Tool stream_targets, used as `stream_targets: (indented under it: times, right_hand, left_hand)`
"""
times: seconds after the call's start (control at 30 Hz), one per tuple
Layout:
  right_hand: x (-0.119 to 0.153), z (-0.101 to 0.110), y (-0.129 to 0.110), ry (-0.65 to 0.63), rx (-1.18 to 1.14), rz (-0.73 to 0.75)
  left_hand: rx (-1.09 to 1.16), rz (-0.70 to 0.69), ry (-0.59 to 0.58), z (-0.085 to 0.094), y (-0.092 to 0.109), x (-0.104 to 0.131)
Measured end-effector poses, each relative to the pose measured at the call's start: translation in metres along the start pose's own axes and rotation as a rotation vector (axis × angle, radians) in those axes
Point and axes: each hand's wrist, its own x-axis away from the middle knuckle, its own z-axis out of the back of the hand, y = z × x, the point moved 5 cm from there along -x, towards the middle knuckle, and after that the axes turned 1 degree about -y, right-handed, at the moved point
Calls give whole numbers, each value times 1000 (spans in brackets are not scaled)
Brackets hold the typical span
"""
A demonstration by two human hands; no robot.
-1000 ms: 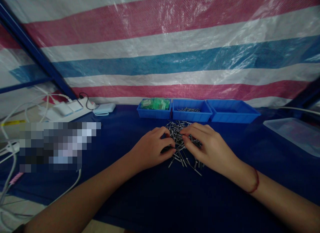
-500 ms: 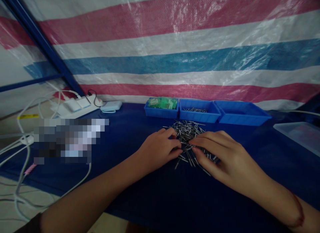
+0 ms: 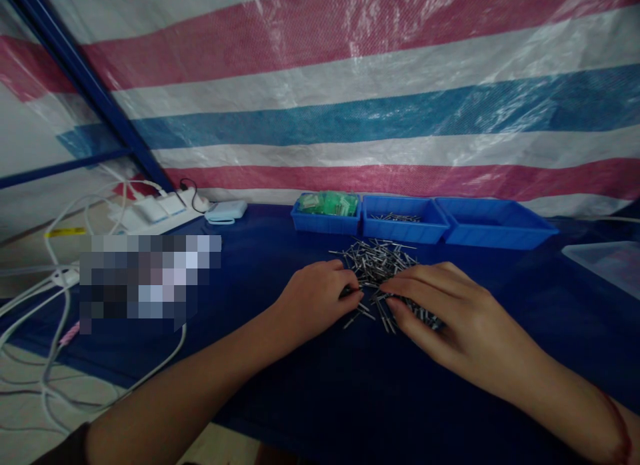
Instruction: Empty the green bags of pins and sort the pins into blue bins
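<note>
A loose pile of thin metal pins [image 3: 375, 258] lies on the dark blue table. My left hand [image 3: 323, 295] is at the pile's left edge, fingers curled, thumb and index close together; whatever lies between them is hidden. On the right side, my right hand [image 3: 445, 305] reaches over the pile with thumb and fingers apart, its fingertips touching pins. Behind the pile stand three blue bins: the left bin [image 3: 325, 224] has green packets [image 3: 330, 203], the middle bin [image 3: 407, 232] has some pins [image 3: 397, 218], and the right bin [image 3: 500, 235] shows none.
On the left are a white power strip [image 3: 170, 215] with cables, a light blue case [image 3: 226, 212] and a blurred-out object [image 3: 145, 275]. A clear plastic tray [image 3: 605, 258] lies at the right. Striped sheeting [image 3: 350, 118] hangs behind the table [image 3: 320, 398].
The view has shifted slightly, with bins and tray further right. A few pins near the pile's front have moved. Both hands remain at the pile, and the left fingers are a little more closed.
</note>
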Motion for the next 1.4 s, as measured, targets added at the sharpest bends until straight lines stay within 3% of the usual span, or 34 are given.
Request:
stream_targets:
  times: [0.47, 0.8, 1.03, 1.2, 1.4]
  right_hand:
    - [1, -2, 0, -3, -13, 5]
    - [-1, -6, 0, -25, -23, -1]
    - [-1, -5, 2, -16, -14, -18]
    - [-1, -6, 8, 1, -18, -100]
    - [2, -6, 15, 110, -99, -246]
  left_hand:
    - [93, 57, -26, -1, -1, 1]
    - [30, 55, -61, -2, 3, 2]
    - [18, 69, 8, -6, 2, 3]
    - [136, 88, 100, -3, 1, 2]
    - [313, -79, 275, 8, 12, 1]
